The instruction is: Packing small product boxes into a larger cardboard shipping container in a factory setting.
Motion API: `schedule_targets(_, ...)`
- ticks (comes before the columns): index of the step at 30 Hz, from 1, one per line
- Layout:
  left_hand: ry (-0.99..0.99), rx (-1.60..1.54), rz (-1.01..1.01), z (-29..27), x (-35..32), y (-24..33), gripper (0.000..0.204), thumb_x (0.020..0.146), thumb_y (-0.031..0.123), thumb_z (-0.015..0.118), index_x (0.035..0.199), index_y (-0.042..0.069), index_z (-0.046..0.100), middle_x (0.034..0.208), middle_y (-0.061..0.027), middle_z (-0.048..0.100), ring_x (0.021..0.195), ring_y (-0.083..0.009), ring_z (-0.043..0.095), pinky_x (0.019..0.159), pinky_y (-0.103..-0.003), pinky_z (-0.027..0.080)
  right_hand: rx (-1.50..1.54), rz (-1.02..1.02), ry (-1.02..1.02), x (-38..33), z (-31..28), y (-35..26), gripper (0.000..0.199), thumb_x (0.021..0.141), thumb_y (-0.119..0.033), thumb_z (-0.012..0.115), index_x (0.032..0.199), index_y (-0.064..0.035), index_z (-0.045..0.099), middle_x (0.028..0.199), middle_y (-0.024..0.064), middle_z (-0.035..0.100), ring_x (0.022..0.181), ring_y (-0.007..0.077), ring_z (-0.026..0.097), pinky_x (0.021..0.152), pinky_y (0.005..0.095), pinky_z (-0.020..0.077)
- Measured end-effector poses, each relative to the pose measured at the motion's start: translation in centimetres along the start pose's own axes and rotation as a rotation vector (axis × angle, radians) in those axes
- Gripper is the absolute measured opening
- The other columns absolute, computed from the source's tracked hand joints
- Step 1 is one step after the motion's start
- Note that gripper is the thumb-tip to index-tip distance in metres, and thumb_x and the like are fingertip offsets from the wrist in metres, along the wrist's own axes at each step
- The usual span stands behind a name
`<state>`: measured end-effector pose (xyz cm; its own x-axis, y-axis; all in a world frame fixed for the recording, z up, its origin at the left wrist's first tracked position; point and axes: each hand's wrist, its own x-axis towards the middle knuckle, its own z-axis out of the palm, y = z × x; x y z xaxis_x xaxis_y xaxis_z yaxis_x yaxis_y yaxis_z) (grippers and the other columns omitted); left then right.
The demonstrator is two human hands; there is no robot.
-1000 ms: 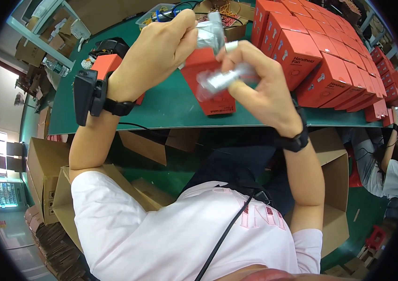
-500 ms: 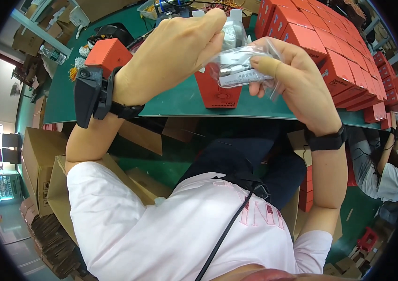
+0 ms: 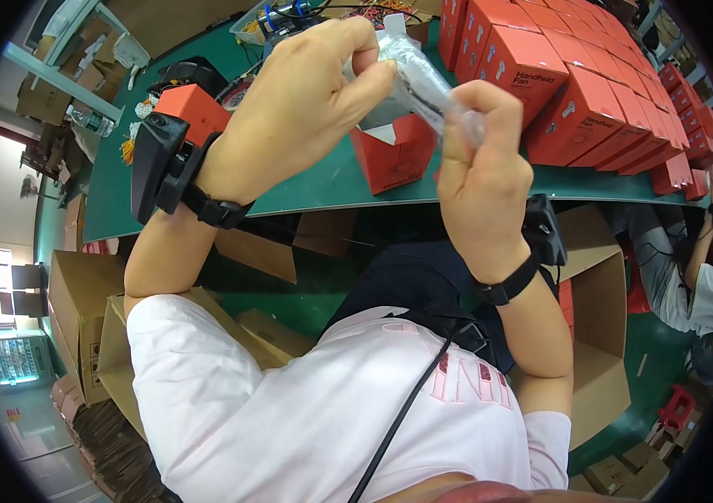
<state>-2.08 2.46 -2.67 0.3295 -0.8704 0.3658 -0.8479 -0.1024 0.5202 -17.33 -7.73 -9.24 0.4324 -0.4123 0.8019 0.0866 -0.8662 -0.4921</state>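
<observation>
A clear plastic bag is stretched at a slant between my hands, above an open red box. Its contents look pale and are hard to make out through the creased film. My right hand pinches the near end between thumb and fingers. At the far end, the thumb and bent fingers of my left hand close on the bag's edge. Below, the red box stands on the green table with white inner flaps raised; the bag and left hand partly cover its opening.
Stacked red boxes fill the table's right side. Another red box sits behind my left wrist on the green table. Cardboard cartons flank my legs. At far right is another person's arm.
My right hand has turned over and the bag has gone from lying level to slanting. My left hand has moved slightly left, its fingers now at the bag's far end. The red box has tilted.
</observation>
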Motion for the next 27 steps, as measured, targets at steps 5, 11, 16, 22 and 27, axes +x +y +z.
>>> schedule_targets(5, -0.036, -0.095, -0.076, -0.6, -0.1, -0.1, 0.024, 0.094, 0.014, 0.059, 0.081, -0.001, 0.046, 0.101, -0.0121, 0.067, 0.066, -0.0103, 0.064, 0.058, -0.024, 0.049, 0.029, -0.116, -0.235, 1.7, -2.1, 0.8, 0.034, 0.084, -0.001, 0.066, 0.116, -0.0121, 0.058, 0.077, 0.0135, 0.064, 0.062, 0.0248, 0.067, 0.057, 0.0317, 0.0493)
schedule_targets(11, -0.006, -0.163, -0.086, -0.5, 0.1, -0.2, 0.020, 0.092, 0.010, 0.062, 0.078, 0.000, 0.050, 0.107, -0.0166, 0.067, 0.063, -0.0090, 0.063, 0.058, -0.022, 0.049, 0.025, -0.187, -0.455, 4.3, -2.5, 2.3, 0.027, 0.081, -0.001, 0.066, 0.108, -0.0055, 0.064, 0.075, 0.0152, 0.063, 0.063, 0.0278, 0.063, 0.057, 0.0360, 0.0474)
schedule_targets(16, 0.100, -0.354, -0.016, 0.3, 0.0, -1.7, 0.022, 0.082, 0.020, 0.070, 0.076, 0.002, 0.060, 0.059, -0.0019, 0.062, 0.053, -0.0064, 0.061, 0.049, -0.021, 0.046, -0.187, -0.026, -0.507, 4.3, -0.9, 0.0, 0.029, 0.082, -0.003, 0.065, 0.110, -0.0022, 0.063, 0.088, 0.0191, 0.066, 0.077, 0.0276, 0.067, 0.069, 0.0355, 0.0510)
schedule_targets(22, 0.142, -0.378, -0.128, 0.2, -0.3, -1.7, 0.025, 0.080, 0.021, 0.076, 0.079, 0.002, 0.060, 0.070, -0.0036, 0.065, 0.056, -0.0058, 0.062, 0.050, -0.018, 0.047, 0.493, 0.439, -0.387, 3.5, -0.5, -0.7, 0.033, 0.084, -0.004, 0.062, 0.116, 0.0049, 0.059, 0.097, 0.0165, 0.069, 0.078, 0.0202, 0.065, 0.069, 0.0311, 0.0499)
schedule_targets(27, 0.074, -0.422, -0.134, 0.0, -0.1, -1.1, 0.018, 0.083, 0.008, 0.073, 0.080, 0.001, 0.057, 0.111, -0.0198, 0.064, 0.061, -0.0078, 0.064, 0.052, -0.020, 0.052, 0.680, 0.659, -0.341, 3.2, -1.0, 0.6, 0.028, 0.086, -0.006, 0.065, 0.110, 0.0060, 0.060, 0.079, 0.0037, 0.068, 0.057, 0.0037, 0.052, 0.051, 0.0212, 0.0424)
